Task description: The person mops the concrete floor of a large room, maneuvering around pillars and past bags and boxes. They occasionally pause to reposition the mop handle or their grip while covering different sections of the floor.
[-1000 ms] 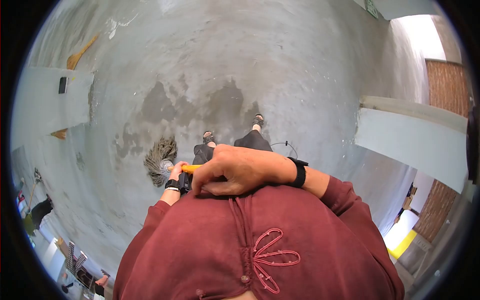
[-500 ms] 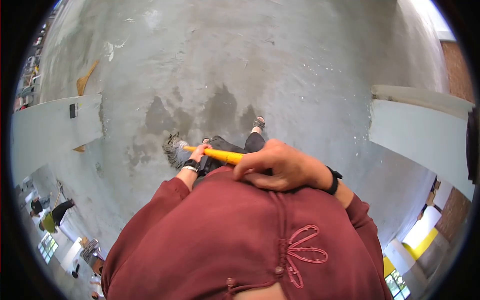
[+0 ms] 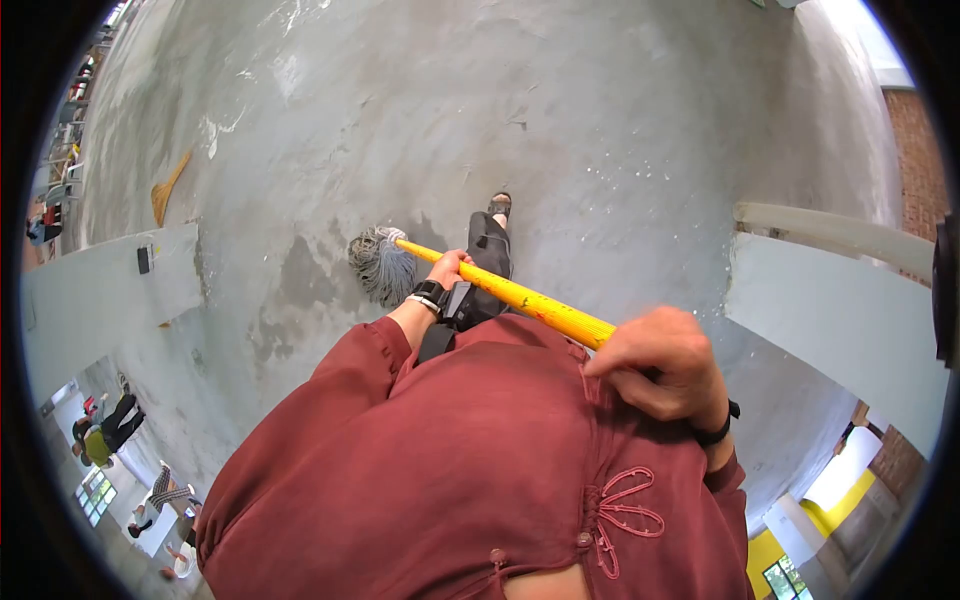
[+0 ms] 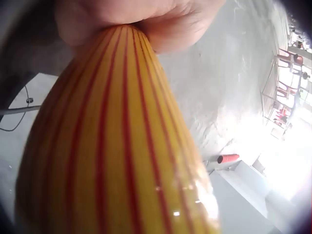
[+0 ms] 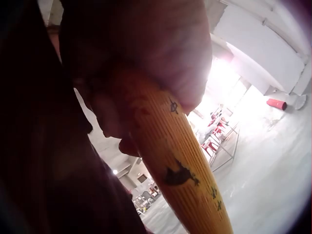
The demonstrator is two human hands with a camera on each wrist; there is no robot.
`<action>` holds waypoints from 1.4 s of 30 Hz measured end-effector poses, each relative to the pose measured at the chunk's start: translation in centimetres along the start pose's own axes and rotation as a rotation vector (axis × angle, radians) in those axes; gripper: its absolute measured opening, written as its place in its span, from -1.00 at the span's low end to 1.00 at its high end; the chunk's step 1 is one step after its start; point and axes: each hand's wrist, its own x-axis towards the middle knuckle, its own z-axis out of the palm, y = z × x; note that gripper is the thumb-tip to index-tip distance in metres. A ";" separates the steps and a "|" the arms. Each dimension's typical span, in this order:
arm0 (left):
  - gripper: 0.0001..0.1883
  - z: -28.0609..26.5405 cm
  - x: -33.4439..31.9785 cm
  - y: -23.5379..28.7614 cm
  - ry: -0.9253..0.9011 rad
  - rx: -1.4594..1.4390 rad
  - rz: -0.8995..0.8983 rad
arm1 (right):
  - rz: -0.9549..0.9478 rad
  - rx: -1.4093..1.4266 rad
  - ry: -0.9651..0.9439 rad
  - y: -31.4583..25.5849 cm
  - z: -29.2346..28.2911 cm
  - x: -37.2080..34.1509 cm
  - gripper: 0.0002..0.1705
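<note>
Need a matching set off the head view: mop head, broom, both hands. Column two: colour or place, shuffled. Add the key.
Column one
1. mop head
2. broom
3. left hand
4. right hand

Column two
A. gripping the yellow handle, nearer the grey strands
B. grey, at one end of the handle
C. on the handle, farther from the strands
D. straw-coloured, apart from both hands

Pairs: 1-B, 2-D, 3-A, 4-C
</note>
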 end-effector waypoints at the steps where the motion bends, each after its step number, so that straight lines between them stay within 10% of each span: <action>1: -0.87 3.1 0.3 0.5 -0.044 0.072 0.033 | 0.035 -0.032 0.033 0.5 -1.7 0.3 -0.82; 18: -0.73 44.5 10.1 1.9 -0.218 0.329 -0.048 | 0.442 -0.123 0.919 4.0 -14.8 1.0 -0.89; 27: -0.84 43.4 11.0 -4.1 -0.269 0.263 -0.076 | 0.210 -0.001 1.144 4.9 -17.6 -1.1 -0.82; 38: -0.78 40.7 9.0 -6.7 0.017 -0.012 0.215 | 0.160 0.167 0.644 7.9 -26.2 -2.9 -0.87; 42: -0.79 32.6 5.3 -16.4 -0.103 -0.080 0.263 | -0.019 0.140 0.557 3.0 -17.1 -14.4 -0.84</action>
